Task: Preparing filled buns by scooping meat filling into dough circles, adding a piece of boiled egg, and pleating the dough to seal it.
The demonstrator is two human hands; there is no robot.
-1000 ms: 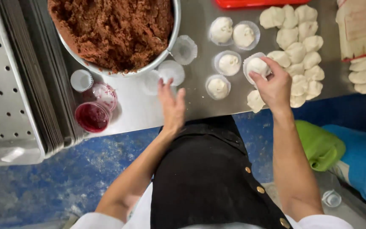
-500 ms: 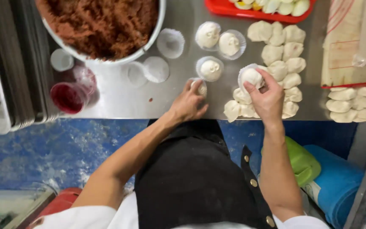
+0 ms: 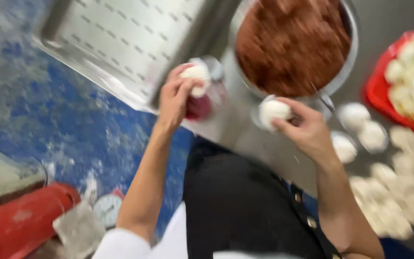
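My left hand (image 3: pixel 177 96) holds a clear plastic cup with a white dough ball (image 3: pixel 196 74) in it, lifted over the small red-liquid container (image 3: pixel 200 106) near the table's left edge. My right hand (image 3: pixel 305 127) grips a second cup with a dough ball (image 3: pixel 273 111), just below the big steel bowl of brown filling (image 3: pixel 293 43). The view is tilted and blurred.
More cups with dough balls (image 3: pixel 360 127) sit to the right, with loose dough pieces (image 3: pixel 398 192) beyond them. A red tray of dough (image 3: pixel 410 72) lies at the far right. A perforated metal tray (image 3: pixel 120 38) is at upper left. A red cylinder (image 3: pixel 20 220) lies on the blue floor.
Both hands have picked up a cup with a dough ball and carried it left toward the bowl and the red container. The camera has swung left and tilted.
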